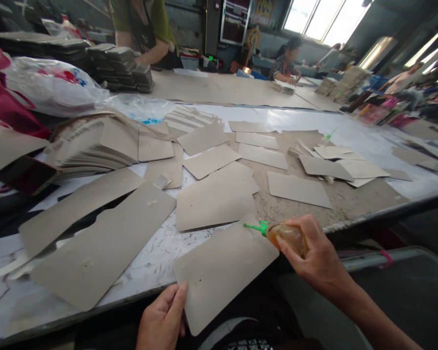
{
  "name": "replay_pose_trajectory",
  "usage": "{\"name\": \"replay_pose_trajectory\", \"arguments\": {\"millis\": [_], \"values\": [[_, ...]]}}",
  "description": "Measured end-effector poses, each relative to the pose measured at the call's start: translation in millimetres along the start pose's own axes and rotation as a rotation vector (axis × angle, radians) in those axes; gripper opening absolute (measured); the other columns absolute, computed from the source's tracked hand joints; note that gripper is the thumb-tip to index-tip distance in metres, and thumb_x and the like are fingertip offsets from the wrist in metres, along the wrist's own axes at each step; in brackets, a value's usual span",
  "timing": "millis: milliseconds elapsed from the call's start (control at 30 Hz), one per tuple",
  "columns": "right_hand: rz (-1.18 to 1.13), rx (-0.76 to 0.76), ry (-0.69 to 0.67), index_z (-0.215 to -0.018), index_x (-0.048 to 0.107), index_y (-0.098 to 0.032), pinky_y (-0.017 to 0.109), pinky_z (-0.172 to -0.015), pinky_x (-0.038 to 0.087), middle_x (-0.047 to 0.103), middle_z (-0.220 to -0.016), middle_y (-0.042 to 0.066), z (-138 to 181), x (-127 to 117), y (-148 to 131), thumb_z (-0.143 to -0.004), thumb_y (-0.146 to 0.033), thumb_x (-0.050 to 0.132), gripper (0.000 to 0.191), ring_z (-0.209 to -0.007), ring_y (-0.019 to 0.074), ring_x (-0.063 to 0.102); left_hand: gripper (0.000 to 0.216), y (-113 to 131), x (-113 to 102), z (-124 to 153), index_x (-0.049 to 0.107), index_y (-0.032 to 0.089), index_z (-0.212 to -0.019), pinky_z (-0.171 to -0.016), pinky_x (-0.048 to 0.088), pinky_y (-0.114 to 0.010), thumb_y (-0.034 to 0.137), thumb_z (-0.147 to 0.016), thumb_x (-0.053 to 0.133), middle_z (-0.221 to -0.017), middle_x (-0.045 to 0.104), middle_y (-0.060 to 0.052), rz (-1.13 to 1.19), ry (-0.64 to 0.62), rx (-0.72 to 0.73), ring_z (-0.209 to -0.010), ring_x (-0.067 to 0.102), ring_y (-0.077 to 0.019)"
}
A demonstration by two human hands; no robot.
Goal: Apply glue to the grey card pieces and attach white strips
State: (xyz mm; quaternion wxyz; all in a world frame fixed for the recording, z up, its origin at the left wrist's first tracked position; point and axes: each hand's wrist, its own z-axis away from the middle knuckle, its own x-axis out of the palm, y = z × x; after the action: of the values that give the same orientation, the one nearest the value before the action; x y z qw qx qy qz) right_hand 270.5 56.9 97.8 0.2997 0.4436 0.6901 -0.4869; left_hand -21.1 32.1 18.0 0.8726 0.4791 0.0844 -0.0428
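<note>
My left hand pinches the near left edge of a grey cardboard sheet with rounded corners and a small dark hole. The sheet juts past the table's front edge, its far part lying over the table. In my right hand is a squeeze bottle with amber contents and a green nozzle, my fingers wrapped round it. The nozzle tip points left, just above the sheet's far edge; whether it touches cannot be told. Right behind lies another grey cardboard sheet.
Two long card pieces lie at left, near a fanned stack of card. Smaller card pieces are scattered on a brown sheet at right. A plastic bag sits at back left. Co-workers stand or sit beyond the table.
</note>
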Motion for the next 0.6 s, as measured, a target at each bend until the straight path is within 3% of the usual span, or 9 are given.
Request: {"name": "replay_pose_trajectory", "arguments": {"millis": [333,600], "values": [[0.046,0.025,0.072,-0.103,0.047,-0.023,0.037,-0.074,0.047,0.049,-0.093,0.005,0.5,-3.2,12.1,-0.086,-0.03,0.059,0.022,-0.082,0.0228,0.055,0.053,-0.3,0.3,-0.2,0.061,0.02,-0.065,-0.047,0.033,-0.024,0.073,-0.069,0.057,-0.04,0.043,0.006,-0.017,0.004,0.015,-0.041,0.04,-0.0124],[-0.129,0.057,-0.028,-0.103,0.047,-0.023,0.033,-0.069,0.048,0.051,-0.093,0.004,5.0,8.3,-16.3,-0.085,-0.025,0.059,0.021,-0.08,0.0207,0.055,0.052,-0.4,0.1,0.3,0.061,0.02,-0.067,-0.047,0.031,-0.025,0.071,-0.07,0.057,-0.043,0.045,0.005,-0.023,0.005,0.026,-0.042,0.04,-0.0126]]}}
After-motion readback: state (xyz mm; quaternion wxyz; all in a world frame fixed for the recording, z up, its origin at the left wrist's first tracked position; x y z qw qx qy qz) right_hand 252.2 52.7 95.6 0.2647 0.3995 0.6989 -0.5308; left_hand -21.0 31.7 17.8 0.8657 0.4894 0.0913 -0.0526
